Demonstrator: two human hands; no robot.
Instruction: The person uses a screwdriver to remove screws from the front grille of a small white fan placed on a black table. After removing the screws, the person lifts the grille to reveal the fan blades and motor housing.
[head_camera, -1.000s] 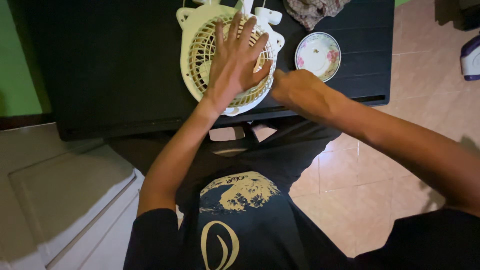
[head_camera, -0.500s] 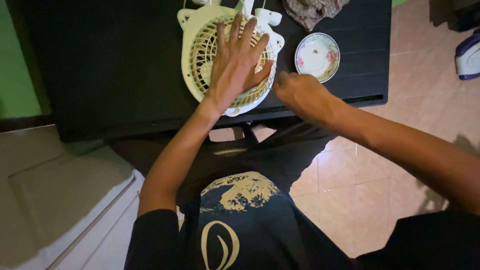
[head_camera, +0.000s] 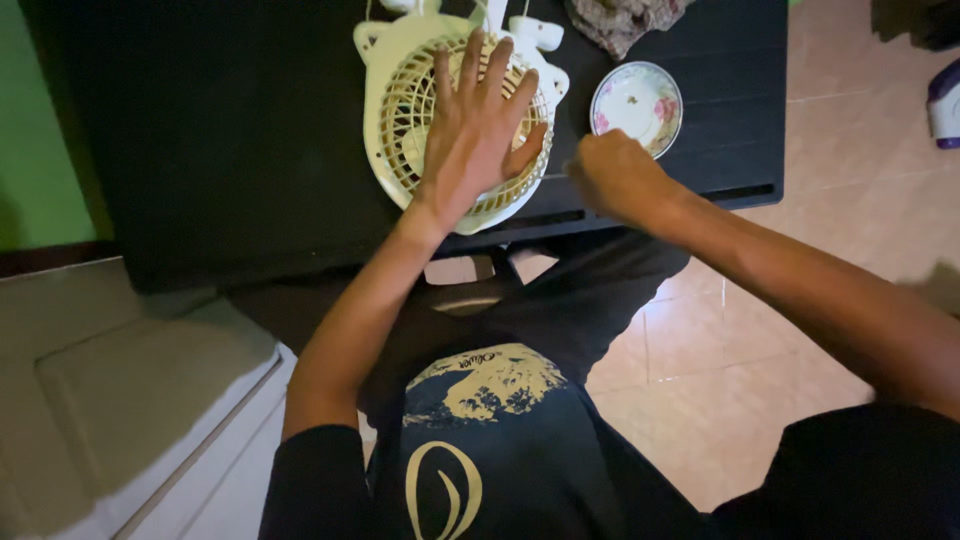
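Flatly, left hand (head_camera: 478, 135) presses spread fingers on the cream fan (head_camera: 400, 110); right hand (head_camera: 612, 175) is fisted, holding unclear.

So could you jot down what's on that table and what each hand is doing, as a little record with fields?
Surface: black slatted table
Main thing: cream plastic table fan, lying grille up
Left hand: flat on the grille, fingers spread
Right hand: closed in a fist at the table edge, right of the fan; anything in its grip is hidden
Nearby: small round floral saucer; crumpled patterned cloth behind it
Floor: pale tiles
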